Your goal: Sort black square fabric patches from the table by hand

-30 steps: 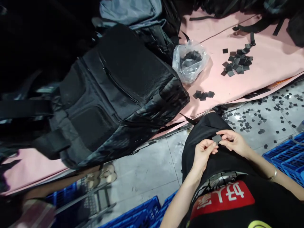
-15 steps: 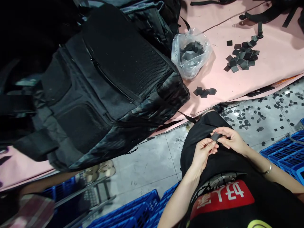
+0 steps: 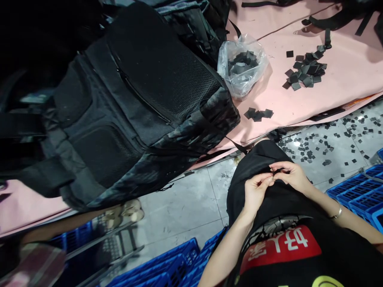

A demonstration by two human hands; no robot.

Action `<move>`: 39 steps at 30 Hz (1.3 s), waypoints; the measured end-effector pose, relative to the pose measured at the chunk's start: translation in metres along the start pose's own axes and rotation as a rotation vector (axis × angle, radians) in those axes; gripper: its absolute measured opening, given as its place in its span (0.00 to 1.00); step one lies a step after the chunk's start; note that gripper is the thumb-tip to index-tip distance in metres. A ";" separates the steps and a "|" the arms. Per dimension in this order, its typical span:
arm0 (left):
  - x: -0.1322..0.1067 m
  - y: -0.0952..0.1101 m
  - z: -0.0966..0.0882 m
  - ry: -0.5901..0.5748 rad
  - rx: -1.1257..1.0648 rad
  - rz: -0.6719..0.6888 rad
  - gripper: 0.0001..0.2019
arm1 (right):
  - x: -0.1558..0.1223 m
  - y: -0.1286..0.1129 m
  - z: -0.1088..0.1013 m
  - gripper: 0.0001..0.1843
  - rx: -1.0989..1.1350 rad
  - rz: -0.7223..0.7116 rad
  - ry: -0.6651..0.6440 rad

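Over my lap, my left hand (image 3: 256, 190) and my right hand (image 3: 291, 177) meet at the fingertips. Both are closed in a pinch on a small black square piece (image 3: 273, 172), which shows only as a dark sliver between the fingers against the black clothing. Nearest on the pink-covered table (image 3: 277, 99) is a small cluster of black square pieces (image 3: 259, 114). Behind it stands an open clear plastic bag (image 3: 243, 85) partly filled with similar squares. A larger loose pile of them (image 3: 308, 69) lies farther right.
A large black backpack (image 3: 167, 63) lies on the table at left, its lower edge overhanging. Black straps (image 3: 335, 20) lie at the back right. Many squares litter the tiled floor (image 3: 182, 207). Blue crates (image 3: 359, 191) flank me. Another person's arm (image 3: 68, 223) shows at lower left.
The black square piece showed its flat face between my fingers before; now it is mostly hidden. My fingertips have drawn closer together, while the table things stay put.
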State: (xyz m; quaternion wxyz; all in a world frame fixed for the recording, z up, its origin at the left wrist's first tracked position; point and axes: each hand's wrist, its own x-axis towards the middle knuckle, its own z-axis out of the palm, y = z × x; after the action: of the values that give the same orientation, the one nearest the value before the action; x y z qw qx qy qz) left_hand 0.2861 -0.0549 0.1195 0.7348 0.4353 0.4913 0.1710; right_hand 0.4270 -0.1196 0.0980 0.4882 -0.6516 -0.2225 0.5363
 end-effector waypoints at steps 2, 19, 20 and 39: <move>-0.001 -0.001 0.000 -0.016 -0.072 -0.050 0.10 | 0.000 0.003 0.000 0.19 0.035 0.022 -0.016; -0.001 0.004 -0.001 -0.113 -0.075 -0.095 0.12 | -0.003 0.008 -0.001 0.17 0.094 0.191 -0.143; -0.001 0.004 -0.001 -0.120 -0.071 -0.095 0.12 | -0.003 0.009 -0.001 0.17 0.098 0.200 -0.154; -0.003 -0.001 -0.001 -0.145 -0.083 -0.200 0.10 | -0.007 0.009 -0.004 0.18 0.038 0.275 -0.188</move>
State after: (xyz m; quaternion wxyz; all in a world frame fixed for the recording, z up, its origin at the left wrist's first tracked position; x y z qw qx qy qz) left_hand 0.2835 -0.0570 0.1202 0.7991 0.3647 0.4703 0.0851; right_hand 0.4259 -0.1310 0.0930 0.3995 -0.6135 -0.1657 0.6607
